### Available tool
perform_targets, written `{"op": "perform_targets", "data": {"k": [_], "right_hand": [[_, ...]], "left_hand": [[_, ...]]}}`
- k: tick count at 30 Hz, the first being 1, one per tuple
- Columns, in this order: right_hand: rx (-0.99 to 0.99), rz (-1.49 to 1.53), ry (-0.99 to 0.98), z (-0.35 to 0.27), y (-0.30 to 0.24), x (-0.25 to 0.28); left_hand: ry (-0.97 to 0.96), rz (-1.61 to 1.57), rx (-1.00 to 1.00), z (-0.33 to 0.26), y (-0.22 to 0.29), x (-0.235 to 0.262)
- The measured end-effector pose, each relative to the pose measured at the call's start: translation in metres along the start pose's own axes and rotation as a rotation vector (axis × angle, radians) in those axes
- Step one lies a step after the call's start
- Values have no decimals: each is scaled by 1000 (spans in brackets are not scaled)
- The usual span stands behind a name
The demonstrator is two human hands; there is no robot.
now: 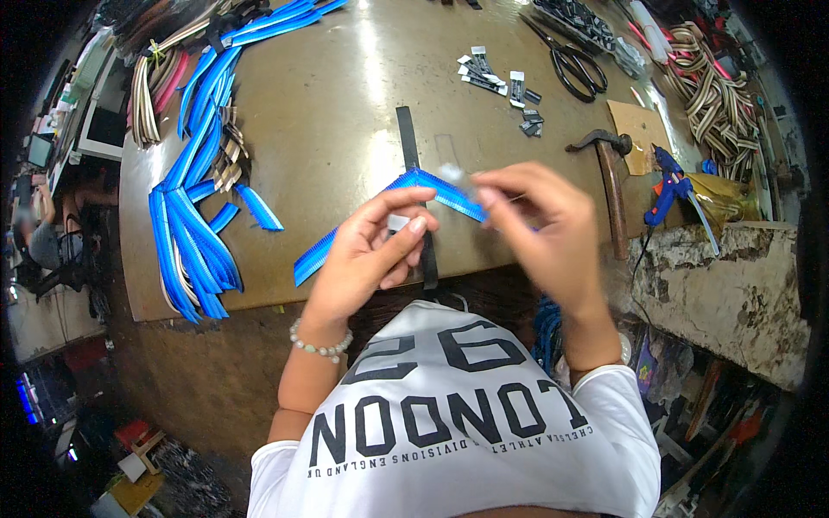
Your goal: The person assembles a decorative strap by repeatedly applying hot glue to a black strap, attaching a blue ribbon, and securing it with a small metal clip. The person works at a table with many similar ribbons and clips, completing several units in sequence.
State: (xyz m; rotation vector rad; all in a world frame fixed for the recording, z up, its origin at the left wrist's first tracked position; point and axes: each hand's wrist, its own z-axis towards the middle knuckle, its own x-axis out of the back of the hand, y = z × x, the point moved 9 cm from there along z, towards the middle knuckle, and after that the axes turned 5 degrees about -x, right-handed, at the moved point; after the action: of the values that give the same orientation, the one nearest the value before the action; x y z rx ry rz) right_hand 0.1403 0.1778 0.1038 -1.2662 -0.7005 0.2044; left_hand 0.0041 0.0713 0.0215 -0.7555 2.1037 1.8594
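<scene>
At twelve o'clock from the white shirt, on the desk, the bent blue strap should handle light, flexible and tough, best pinched near its fold; the left hand curls its fingers narrowly, the right hand blurs, and I cannot tell what either holds.

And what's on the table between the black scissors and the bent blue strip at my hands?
In the head view, small dark pieces lie between the scissors and the blue strip, with black-and-white tags beside them.
</scene>
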Motion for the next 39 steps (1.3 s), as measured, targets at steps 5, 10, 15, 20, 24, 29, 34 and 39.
{"op": "perform_targets", "data": {"k": [5, 10, 15, 20, 24, 29, 34, 39], "right_hand": [[-185, 330, -170, -15, 28, -43], [-262, 420, -136, -17, 36, -39], [-179, 505, -68, -17, 33, -35], [-387, 656, -313, -22, 53, -57], [-366, 679, -307, -23, 53, -56], [-404, 654, -281, -21, 58, -56], [-410, 601, -311, -16, 65, -59], [-403, 566, -322, -5, 71, -68]], "left_hand": [[139, 268, -27, 3, -5, -2], [244, 291, 68, -2, -13, 14], [235, 466, -285, -1, 8, 5], [247, 353, -125, -2, -5, 9], [246, 338, -86, -5, -7, 8], [257, 524, -228, -7, 5, 8], [270, 554, -250, -8, 6, 11], [356, 756, -379, -8, 22, 19]]}}
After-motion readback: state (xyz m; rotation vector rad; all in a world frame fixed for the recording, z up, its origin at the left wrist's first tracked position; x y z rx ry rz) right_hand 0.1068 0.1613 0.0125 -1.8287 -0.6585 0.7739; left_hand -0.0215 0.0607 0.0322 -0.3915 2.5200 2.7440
